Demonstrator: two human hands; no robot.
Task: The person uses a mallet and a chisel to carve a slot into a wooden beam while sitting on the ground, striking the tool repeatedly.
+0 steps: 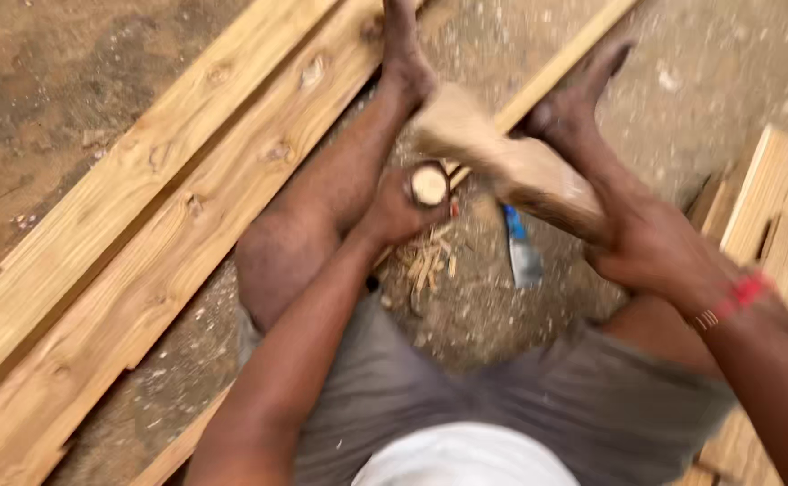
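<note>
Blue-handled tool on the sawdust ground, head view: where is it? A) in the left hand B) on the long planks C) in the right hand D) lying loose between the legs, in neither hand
D: the blue-handled tool lies on the ground; the left hand grips a short round wooden peg, the right hand a blurred pale wooden mallet.

Both hands (398, 209) (646, 243) clenched, forearms converging
</note>
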